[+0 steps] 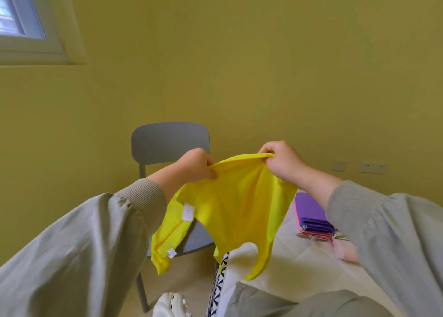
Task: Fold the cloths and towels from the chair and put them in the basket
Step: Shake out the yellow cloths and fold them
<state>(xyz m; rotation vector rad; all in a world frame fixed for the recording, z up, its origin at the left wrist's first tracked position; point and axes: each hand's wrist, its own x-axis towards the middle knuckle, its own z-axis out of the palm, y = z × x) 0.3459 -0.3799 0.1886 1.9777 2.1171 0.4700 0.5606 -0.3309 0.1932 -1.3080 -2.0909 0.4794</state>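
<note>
You are in a plain room, most likely in a home. The walls [239,65] are painted yellow-green all over. A window [16,12] with a white frame sits high up on your left. A grey chair [167,139] stands near the wall in front of you. Low on the wall to your right are wall sockets [371,167] (the kind you plug a lamp into). Beside you is a flat top with a white cover [299,256], and folded cloths [311,211], purple and pink, lie stacked on it.
</note>
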